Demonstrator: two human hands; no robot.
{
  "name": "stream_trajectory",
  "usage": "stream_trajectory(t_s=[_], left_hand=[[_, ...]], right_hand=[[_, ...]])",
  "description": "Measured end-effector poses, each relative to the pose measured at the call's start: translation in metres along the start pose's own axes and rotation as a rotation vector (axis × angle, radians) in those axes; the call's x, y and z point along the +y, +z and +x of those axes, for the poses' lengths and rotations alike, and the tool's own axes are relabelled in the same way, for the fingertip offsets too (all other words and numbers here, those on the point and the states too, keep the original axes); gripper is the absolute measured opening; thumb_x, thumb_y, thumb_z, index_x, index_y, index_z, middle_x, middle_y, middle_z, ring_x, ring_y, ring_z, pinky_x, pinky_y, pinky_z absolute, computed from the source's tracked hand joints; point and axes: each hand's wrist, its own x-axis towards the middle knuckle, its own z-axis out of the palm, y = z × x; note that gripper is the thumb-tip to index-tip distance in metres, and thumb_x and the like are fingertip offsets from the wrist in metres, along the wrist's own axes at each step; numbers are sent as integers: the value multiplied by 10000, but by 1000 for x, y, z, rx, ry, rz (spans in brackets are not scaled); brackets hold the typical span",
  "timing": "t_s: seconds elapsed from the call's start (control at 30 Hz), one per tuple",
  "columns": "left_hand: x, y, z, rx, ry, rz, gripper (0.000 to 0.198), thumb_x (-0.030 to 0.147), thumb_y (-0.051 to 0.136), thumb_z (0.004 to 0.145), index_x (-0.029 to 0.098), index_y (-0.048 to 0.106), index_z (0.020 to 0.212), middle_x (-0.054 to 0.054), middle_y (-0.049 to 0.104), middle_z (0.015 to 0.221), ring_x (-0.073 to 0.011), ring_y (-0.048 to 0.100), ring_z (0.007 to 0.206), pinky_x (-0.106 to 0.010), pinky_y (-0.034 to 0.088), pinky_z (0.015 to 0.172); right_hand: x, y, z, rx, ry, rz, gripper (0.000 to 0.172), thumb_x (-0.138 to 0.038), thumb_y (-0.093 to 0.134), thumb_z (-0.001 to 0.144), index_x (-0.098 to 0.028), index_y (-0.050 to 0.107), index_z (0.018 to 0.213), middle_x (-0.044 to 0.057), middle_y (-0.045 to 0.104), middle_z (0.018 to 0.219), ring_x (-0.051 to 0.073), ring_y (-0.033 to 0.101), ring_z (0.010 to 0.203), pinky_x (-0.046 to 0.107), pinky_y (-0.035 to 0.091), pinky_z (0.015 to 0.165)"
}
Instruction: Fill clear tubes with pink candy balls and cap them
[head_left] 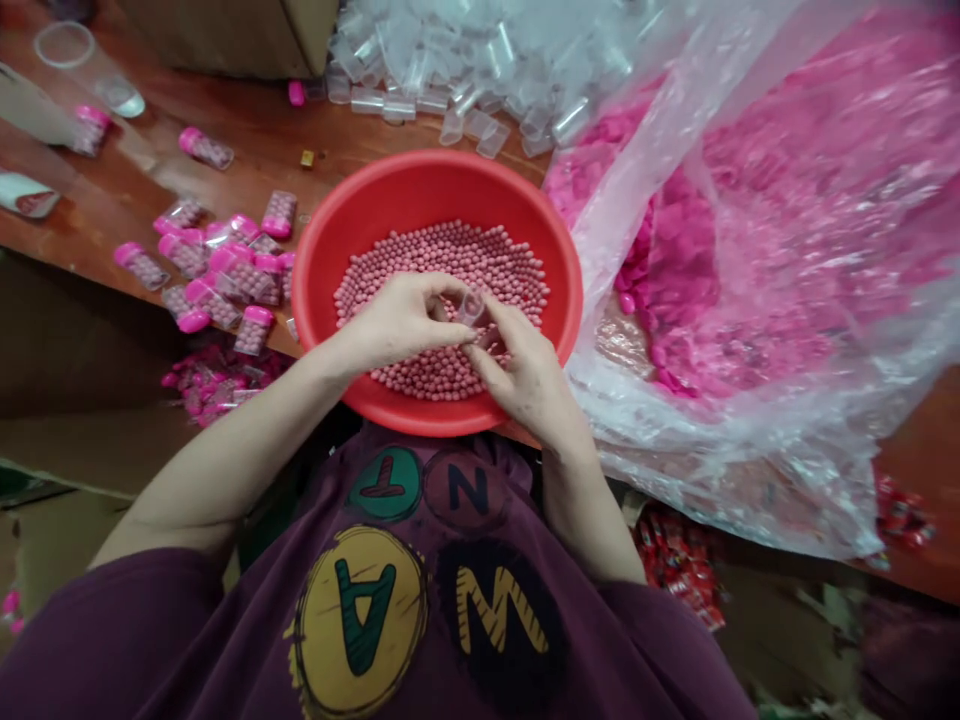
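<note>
Over red basin (317,240) | clear vial (471,309) | between left grip (401,318) and right grip (529,372)

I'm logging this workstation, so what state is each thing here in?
Red basin: partly filled
Pink beads: loose in basin
Held vial: between left hand and right hand, contents unclear
Pink-capped vials: bead-filled, capped, mostly heaped
Loose vials: uncapped, heaped
Clear plastic bag: crumpled, holding pink caps
Cardboard box: open or shut unclear

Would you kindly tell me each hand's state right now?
Left hand: closed, holding the clear vial.
Right hand: curled at the vial; whether gripping cannot be told.
</note>
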Motion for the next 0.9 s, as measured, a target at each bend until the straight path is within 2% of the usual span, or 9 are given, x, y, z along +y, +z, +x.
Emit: stream_trajectory(t_s=[0.07,0.13,0.2,0.27,0.4,0.53,0.7,0.8,0.9], left_hand=[[-7,-17,11,-28,71,355,114,290,807,816,202,756,868,-43,689,830,-219,620,834,-371,482,845],[-19,-31,20,-52,128,631,194,281,718,897,230,624,736,-41,594,772,-224,566,831,-398,469,872],[-34,-34,29,-103,178,728,323,271,594,964,238,472,667,-35,471,702,-205,460,754,-408,438,839],[-48,-23,37,-193,221,707,327,264,593,906,248,405,640,-36,395,644,-217,437,716,-415,416,802],[-56,30,51,-332,222,620,239,217,642,711,265,424,625,-35,416,644,-225,446,659,-393,409,742],[-33,70,58,-295,126,467,236,159,666,629,263,457,595,-24,496,692,-205,453,665,-371,435,772],[16,66,47,-184,42,33,124,222,796,717,206,762,835,-19,711,834,-187,592,798,-332,470,839],[32,56,31,-123,-58,-271,138,261,843,774,161,784,850,-15,713,848,-144,604,812,-290,478,818],[31,47,13,-69,-189,-538,161,242,859,798,143,777,896,-19,713,872,-123,635,797,-263,513,762]], right_hand=[[11,-15,-8,168,3,-60,510,-372,635,1082,-240,634,1574,118,808,1341,233,773,955,466,688,970],[32,-38,-18,347,68,-118,395,-413,631,1098,-256,735,1446,88,840,1196,225,783,917,444,682,936],[63,-64,-28,486,220,-137,328,-406,615,1099,-242,794,1319,75,848,1077,210,783,840,404,670,852],[97,-88,-32,534,422,-165,333,-331,566,1085,-189,802,1273,90,843,1006,210,782,804,376,656,798],[151,-106,-22,401,642,-465,372,-169,484,1031,-116,823,1175,201,838,1159,300,788,1132,468,613,1095],[171,-97,4,361,651,-540,446,-208,494,1050,-78,766,1379,279,736,1422,363,704,1314,526,528,1202],[177,-90,30,300,703,-718,439,-262,489,1087,-73,761,1375,307,669,1497,434,620,1397,610,487,1193],[180,-88,36,323,700,-732,345,-212,518,1057,-96,782,1246,300,694,1478,461,581,1448,687,450,1217],[185,-89,37,359,669,-664,295,-187,504,1038,-98,749,1175,288,756,1328,433,657,1364,675,478,1202]])
